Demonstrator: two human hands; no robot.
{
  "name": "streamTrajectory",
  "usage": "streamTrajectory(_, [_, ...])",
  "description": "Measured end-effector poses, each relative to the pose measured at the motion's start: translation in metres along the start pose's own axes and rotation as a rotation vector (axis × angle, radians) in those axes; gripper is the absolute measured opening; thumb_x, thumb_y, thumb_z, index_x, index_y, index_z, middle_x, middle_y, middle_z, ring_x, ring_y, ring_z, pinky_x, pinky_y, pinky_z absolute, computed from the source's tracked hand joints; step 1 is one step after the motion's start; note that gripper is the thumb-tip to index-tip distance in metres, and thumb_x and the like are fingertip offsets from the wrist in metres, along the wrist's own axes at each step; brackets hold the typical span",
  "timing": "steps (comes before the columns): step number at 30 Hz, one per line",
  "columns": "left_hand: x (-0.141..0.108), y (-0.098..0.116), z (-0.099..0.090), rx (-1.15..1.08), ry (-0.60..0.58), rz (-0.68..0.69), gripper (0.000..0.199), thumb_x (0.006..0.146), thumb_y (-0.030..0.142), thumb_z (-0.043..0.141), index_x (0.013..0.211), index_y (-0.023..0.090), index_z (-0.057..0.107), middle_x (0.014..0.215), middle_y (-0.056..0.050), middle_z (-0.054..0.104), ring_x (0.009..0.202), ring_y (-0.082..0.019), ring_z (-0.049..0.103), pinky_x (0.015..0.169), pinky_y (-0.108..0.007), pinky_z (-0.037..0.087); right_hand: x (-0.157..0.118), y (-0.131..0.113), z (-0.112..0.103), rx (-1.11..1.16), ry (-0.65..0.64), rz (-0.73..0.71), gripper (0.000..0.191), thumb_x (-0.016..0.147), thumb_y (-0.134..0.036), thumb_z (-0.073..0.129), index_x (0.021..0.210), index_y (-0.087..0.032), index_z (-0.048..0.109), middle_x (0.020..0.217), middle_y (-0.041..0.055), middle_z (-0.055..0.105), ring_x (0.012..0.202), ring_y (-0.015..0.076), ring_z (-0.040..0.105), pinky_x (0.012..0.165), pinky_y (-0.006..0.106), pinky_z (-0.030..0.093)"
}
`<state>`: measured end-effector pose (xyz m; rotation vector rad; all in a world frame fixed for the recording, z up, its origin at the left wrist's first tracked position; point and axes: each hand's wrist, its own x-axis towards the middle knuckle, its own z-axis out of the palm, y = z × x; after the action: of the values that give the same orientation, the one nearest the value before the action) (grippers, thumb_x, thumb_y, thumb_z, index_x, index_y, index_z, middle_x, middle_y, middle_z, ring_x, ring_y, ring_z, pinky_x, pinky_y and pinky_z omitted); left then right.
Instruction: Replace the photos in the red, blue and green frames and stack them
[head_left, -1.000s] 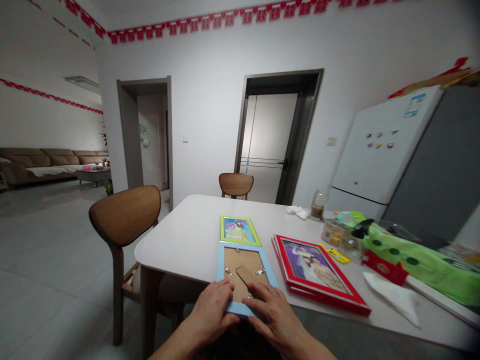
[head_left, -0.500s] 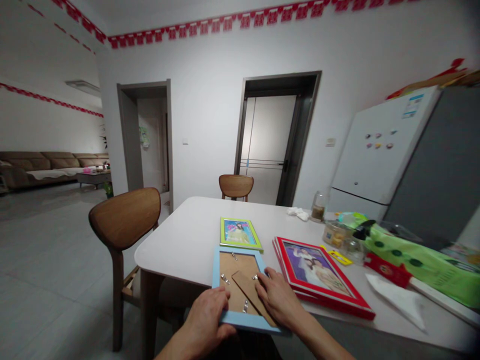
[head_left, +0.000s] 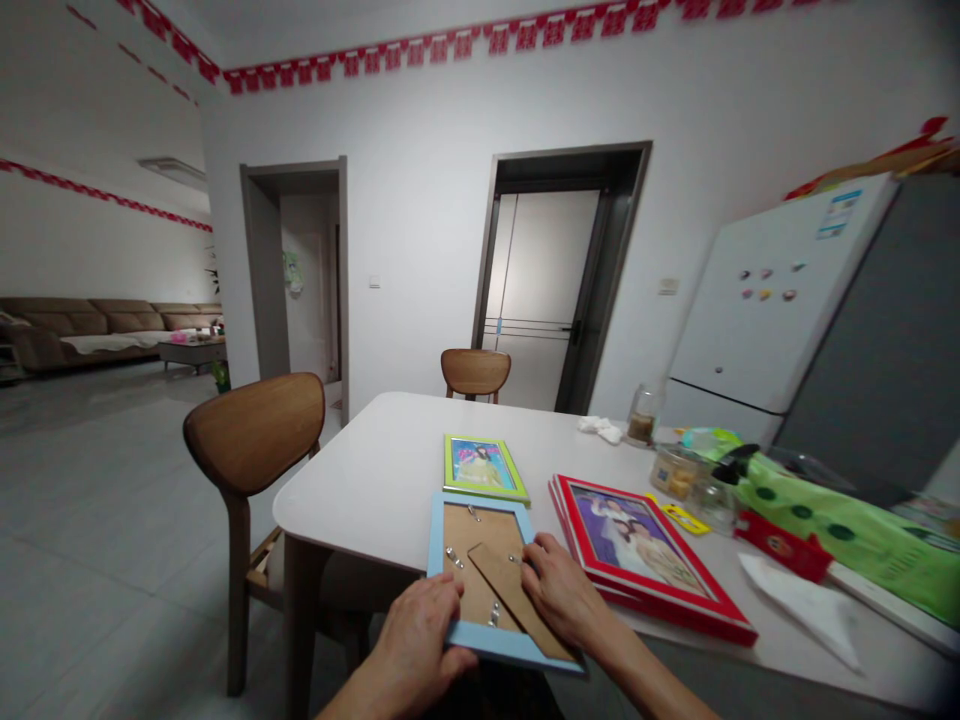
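Note:
A light-blue picture frame (head_left: 517,645) lies face down at the table's near edge, its brown backboard (head_left: 469,585) up. Small metal clips (head_left: 454,557) sit along the backboard's sides, and a brown stand leg (head_left: 499,590) runs slantwise across it. My left hand (head_left: 424,630) is closed round the frame's lower left corner, thumb on the near edge. At the right side my right hand (head_left: 559,590) bends its fingers over the border, fingertips by the right-hand clip (head_left: 514,559); its thumb is hidden.
Just beyond is a green picture frame (head_left: 485,468), photo up. Stacked red picture frames (head_left: 652,545) lie close to my right hand. Farther right are a jar (head_left: 641,418), a plastic tub (head_left: 675,470), a green bag (head_left: 847,510) and white paper (head_left: 799,600). A wooden chair (head_left: 259,430) stands left.
My right hand's fingers have drawn together and bent more at the right-hand clip. My left hand keeps its hold on the corner. The whole view has shifted slightly.

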<state>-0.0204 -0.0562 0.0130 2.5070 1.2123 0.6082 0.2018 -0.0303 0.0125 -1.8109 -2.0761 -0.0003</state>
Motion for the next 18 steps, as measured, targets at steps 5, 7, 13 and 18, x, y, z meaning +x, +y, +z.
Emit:
streamTrajectory(5, [0.0,-0.002,-0.001,-0.01,0.009,0.031,0.047,0.062,0.028,0.062,0.106,0.018,0.048,0.117,-0.006,0.05,0.11,-0.019,0.041,0.096,-0.03,0.029,-0.001,0.001,0.002,0.038,-0.016,0.025,0.032,0.08,-0.025,0.03,0.075,-0.016,0.06,0.088,0.0079,0.051,0.081,0.0153,0.051,0.075,0.024,0.036])
streamTrajectory(7, [-0.001,-0.002,-0.002,-0.009,-0.002,0.037,0.048,0.062,0.028,0.062,0.106,0.017,0.047,0.116,-0.006,0.051,0.109,-0.02,0.042,0.095,-0.031,0.029,0.003,0.003,0.001,0.057,-0.028,0.05,0.03,0.078,-0.023,0.034,0.076,-0.015,0.062,0.089,0.0085,0.052,0.081,0.0156,0.052,0.074,0.024,0.036])
streamTrajectory(13, [-0.003,0.003,-0.009,-0.019,-0.003,0.041,0.04,0.061,0.026,0.064,0.097,0.018,0.05,0.113,-0.006,0.052,0.107,-0.02,0.044,0.093,-0.03,0.031,0.017,0.005,-0.001,0.035,-0.023,0.128,0.021,0.069,-0.015,0.042,0.067,-0.014,0.063,0.08,0.0084,0.056,0.072,0.0153,0.054,0.066,0.023,0.037])
streamTrajectory(18, [-0.004,0.004,-0.009,-0.024,0.006,0.038,0.038,0.06,0.025,0.065,0.094,0.017,0.05,0.109,-0.006,0.055,0.102,-0.02,0.047,0.09,-0.029,0.035,0.018,-0.004,-0.005,-0.04,-0.005,0.12,0.021,0.07,-0.016,0.043,0.068,-0.015,0.064,0.081,0.0092,0.058,0.073,0.0167,0.053,0.065,0.024,0.035])
